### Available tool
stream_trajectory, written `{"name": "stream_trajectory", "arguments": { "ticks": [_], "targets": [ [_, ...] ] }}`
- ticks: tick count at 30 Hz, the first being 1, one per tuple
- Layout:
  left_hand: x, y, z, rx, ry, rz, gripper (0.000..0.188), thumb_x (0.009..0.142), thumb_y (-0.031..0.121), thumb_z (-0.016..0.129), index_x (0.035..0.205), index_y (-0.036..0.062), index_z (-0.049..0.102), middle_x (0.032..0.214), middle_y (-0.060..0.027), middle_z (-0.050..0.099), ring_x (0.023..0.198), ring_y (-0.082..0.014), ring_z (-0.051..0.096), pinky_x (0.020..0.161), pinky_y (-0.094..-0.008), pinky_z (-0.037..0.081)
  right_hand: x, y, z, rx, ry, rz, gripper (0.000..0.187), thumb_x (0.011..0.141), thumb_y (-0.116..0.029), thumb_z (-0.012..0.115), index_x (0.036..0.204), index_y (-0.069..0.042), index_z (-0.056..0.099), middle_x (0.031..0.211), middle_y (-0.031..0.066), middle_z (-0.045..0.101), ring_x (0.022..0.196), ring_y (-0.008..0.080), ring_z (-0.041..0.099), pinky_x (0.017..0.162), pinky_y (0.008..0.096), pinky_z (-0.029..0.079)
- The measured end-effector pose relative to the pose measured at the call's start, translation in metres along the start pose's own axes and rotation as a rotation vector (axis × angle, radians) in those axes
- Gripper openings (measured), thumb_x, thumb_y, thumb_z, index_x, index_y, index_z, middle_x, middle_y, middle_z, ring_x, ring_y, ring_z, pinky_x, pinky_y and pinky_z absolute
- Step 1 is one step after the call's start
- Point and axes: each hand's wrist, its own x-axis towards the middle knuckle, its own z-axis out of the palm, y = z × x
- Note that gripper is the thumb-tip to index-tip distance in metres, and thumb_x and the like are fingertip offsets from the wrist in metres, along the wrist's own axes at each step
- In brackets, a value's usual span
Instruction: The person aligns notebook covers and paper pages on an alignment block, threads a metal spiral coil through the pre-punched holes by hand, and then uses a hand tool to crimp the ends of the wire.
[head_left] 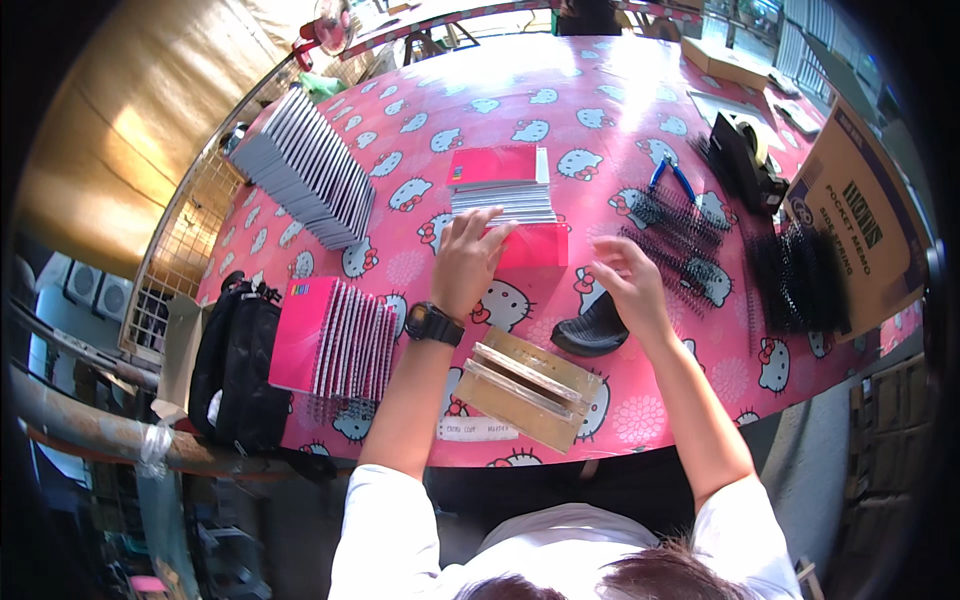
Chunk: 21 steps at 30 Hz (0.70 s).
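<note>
My left hand (470, 250), with a black watch at its wrist, is on the left edge of a pink-covered memo notebook (535, 247), its fingers bent over the top. Just beyond lies a stack of similar notebooks (500, 168), pink cover up with pale page edges showing. My right hand (632, 280) is raised to the right of the notebook, fingers loosely curved and apart, with nothing visible in it. Below the right hand rests a black, rounded object (592, 328), possibly a computer mouse. A wooden jig (528, 388) with a long slot lies between my forearms.
Notebook stacks stand at left, one tall (305, 170) and one pink (335, 340), beside a black bag (240, 365). Black spiral coils (675, 240), blue-handled pliers (672, 180), a tape dispenser (745, 165) and a cardboard box (855, 225) occupy the right side. A paper strip (478, 429) lies near the front edge.
</note>
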Motion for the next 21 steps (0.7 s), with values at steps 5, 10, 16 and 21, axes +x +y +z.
{"name": "stream_trajectory", "arguments": {
  "ticks": [5,10,16,21],
  "targets": [
    [-0.01,0.003,0.022,0.036,0.068,-0.002,0.035,0.081,0.01,0.065,0.115,0.0165,0.066,0.125,-0.0046,0.056,0.119,-0.026,0.048,0.098,-0.0432,0.038,0.048,0.016,0.044,-0.296,0.04,-0.151,0.037,0.074,-0.017,0.079,0.102,0.002,0.063,0.098,0.0144,0.069,0.084,0.0177,0.066,0.073,0.0326,0.052],
    [-0.011,0.009,0.024,0.055,0.093,-0.015,0.037,0.083,0.01,0.062,0.12,0.0166,0.062,0.123,-0.004,0.055,0.117,-0.0255,0.048,0.098,-0.0437,0.035,0.055,0.018,0.051,-0.127,0.055,-0.019,0.028,0.073,-0.014,0.079,0.095,-0.001,0.067,0.08,0.0134,0.071,0.068,0.0221,0.068,0.067,0.0338,0.052],
    [-0.01,0.013,0.031,0.021,0.087,-0.033,0.04,0.083,0.011,0.062,0.122,0.0171,0.058,0.119,-0.0046,0.056,0.114,-0.0253,0.049,0.097,-0.0445,0.034,0.045,0.019,0.048,-0.294,0.101,-0.078,0.028,0.074,-0.012,0.076,0.1,-0.002,0.067,0.086,0.0165,0.07,0.074,0.0285,0.067,0.071,0.036,0.052],
    [-0.017,0.01,0.036,0.012,0.159,-0.045,0.044,0.079,0.012,0.067,0.122,0.0177,0.058,0.121,-0.0058,0.056,0.114,-0.0286,0.049,0.097,-0.0445,0.035,0.016,0.005,0.043,-0.368,0.103,-0.258,0.028,0.076,-0.009,0.073,0.102,-0.003,0.066,0.093,0.0172,0.068,0.082,0.0313,0.065,0.075,0.0374,0.052]
  ]
}}
